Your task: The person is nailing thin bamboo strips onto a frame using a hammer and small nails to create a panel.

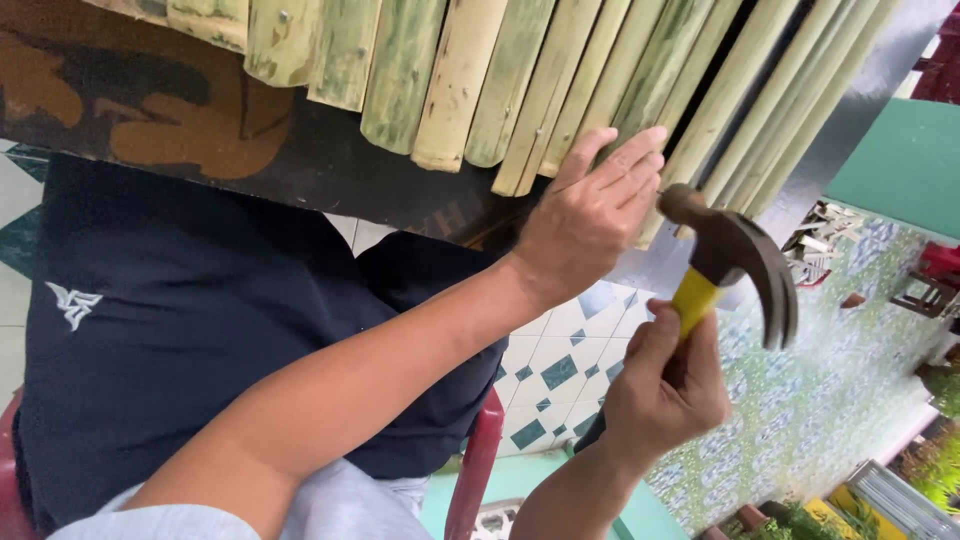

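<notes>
Hammer, head-heavy and rigid, is being gripped at its yellow handle by the right hand, closed; left hand is lying open, pressing stiff bamboo slats at upper centre.

Floor: white tiles with dark green diamond insets. Red plastic chair, one leg visible. Patterned green-and-white tiled surface at right. Teal panel, upper right. Potted plants at lower right. Even daylight
</notes>
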